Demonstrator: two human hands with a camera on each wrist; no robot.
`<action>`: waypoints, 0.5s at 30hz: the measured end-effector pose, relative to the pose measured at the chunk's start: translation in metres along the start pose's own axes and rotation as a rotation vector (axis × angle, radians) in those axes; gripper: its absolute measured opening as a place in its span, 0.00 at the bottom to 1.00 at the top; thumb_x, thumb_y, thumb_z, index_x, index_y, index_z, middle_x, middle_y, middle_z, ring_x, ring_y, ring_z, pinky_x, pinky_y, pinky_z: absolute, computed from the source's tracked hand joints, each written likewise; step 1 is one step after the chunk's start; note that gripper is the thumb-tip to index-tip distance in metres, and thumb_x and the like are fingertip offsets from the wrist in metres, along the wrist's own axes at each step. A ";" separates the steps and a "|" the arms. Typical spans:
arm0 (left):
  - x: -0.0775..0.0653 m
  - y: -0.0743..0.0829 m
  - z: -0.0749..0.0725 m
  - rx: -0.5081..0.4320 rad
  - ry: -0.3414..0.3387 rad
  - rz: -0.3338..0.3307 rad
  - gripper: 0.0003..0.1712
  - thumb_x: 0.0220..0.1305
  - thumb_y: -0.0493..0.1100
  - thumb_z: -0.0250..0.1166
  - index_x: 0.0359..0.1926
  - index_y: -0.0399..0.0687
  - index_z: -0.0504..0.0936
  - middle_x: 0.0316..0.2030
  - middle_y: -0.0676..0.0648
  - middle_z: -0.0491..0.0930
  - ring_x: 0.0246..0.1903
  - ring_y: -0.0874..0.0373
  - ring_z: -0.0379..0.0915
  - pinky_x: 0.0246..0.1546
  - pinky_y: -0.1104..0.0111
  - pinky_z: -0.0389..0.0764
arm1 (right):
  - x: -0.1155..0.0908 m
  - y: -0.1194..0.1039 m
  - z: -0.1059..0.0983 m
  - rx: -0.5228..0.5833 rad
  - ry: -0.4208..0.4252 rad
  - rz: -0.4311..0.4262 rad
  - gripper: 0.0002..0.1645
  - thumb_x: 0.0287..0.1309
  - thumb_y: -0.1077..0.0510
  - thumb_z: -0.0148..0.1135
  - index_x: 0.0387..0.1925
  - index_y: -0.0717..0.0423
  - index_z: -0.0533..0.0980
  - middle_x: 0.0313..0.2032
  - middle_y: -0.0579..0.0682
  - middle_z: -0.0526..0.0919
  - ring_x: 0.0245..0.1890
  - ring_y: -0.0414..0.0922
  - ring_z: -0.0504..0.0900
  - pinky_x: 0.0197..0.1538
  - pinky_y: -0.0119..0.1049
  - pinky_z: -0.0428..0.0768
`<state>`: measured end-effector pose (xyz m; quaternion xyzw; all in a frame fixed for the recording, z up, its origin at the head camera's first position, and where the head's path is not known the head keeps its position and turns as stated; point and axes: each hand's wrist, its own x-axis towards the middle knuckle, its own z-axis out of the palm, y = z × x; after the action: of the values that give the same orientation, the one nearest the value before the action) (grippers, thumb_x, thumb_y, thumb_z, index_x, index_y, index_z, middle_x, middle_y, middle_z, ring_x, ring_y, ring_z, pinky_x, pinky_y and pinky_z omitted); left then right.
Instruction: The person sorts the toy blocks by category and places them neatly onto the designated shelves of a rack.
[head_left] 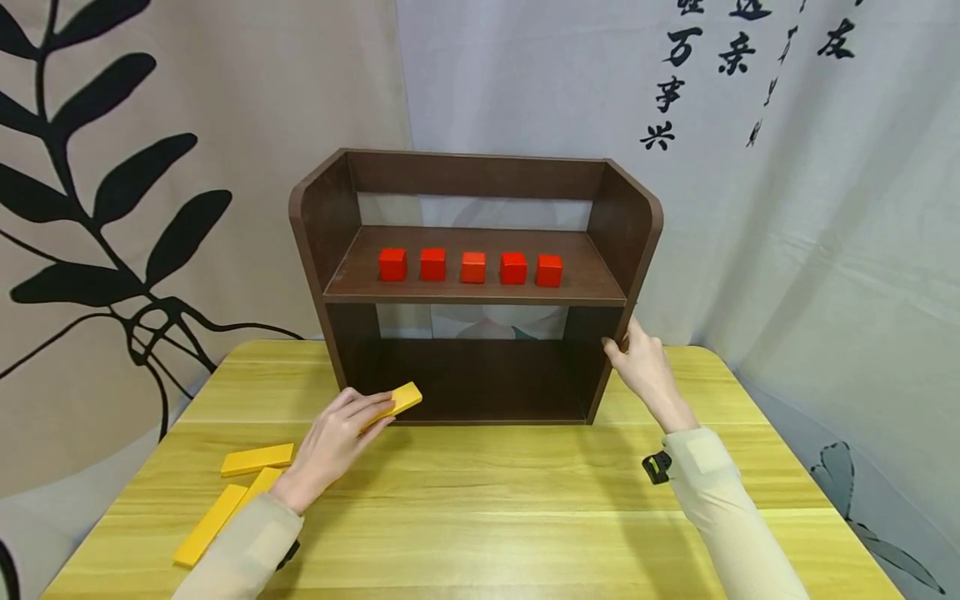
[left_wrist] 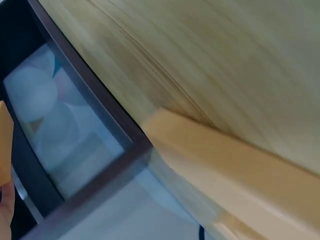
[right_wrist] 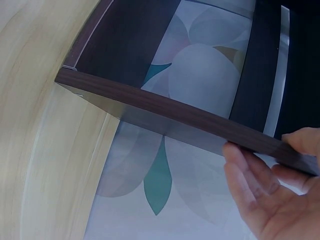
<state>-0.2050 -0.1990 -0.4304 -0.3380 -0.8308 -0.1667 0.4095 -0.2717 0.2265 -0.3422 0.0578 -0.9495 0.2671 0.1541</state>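
Note:
My left hand [head_left: 337, 446] pinches a yellow rectangular block [head_left: 407, 397] between thumb and fingers, at the lower left front of a dark brown two-tier shelf [head_left: 628, 218]. Only the end of that block [left_wrist: 5, 142] shows at the left edge of the left wrist view. On the other side, my right hand [head_left: 647, 371] grips the shelf's right side panel [right_wrist: 170, 114]; in the right wrist view the thumb lies on one side of the panel and the fingers on the other. Several red cubes [head_left: 473, 267] stand in a spaced row on the upper board.
Three more yellow blocks [head_left: 258, 459] lie on the wooden table [head_left: 487, 517] by my left forearm, two side by side. The lower compartment [head_left: 480, 375] has an open back. A printed curtain [head_left: 525, 75] hangs behind the table.

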 end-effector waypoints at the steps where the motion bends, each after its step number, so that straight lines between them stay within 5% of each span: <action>1: 0.002 0.001 0.004 0.010 0.011 0.002 0.26 0.70 0.55 0.50 0.39 0.39 0.87 0.41 0.43 0.86 0.32 0.56 0.72 0.29 0.72 0.73 | 0.000 0.000 0.000 0.001 0.001 -0.002 0.21 0.65 0.52 0.53 0.55 0.57 0.65 0.34 0.63 0.81 0.19 0.48 0.75 0.21 0.35 0.68; 9: 0.009 0.006 0.029 0.034 0.058 -0.074 0.30 0.70 0.57 0.46 0.40 0.40 0.87 0.41 0.42 0.86 0.32 0.54 0.73 0.27 0.69 0.75 | 0.000 -0.001 0.000 -0.002 0.011 -0.013 0.20 0.64 0.52 0.53 0.53 0.57 0.66 0.32 0.62 0.81 0.19 0.47 0.74 0.21 0.35 0.68; 15: 0.011 0.006 0.043 0.060 0.043 -0.147 0.13 0.55 0.43 0.70 0.41 0.41 0.87 0.40 0.44 0.87 0.31 0.55 0.72 0.28 0.69 0.74 | 0.000 0.000 0.000 -0.005 0.002 -0.006 0.20 0.64 0.52 0.53 0.53 0.57 0.65 0.34 0.63 0.81 0.19 0.48 0.74 0.21 0.35 0.68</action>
<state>-0.2297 -0.1667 -0.4481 -0.2600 -0.8490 -0.1787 0.4238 -0.2720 0.2261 -0.3417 0.0599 -0.9499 0.2641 0.1560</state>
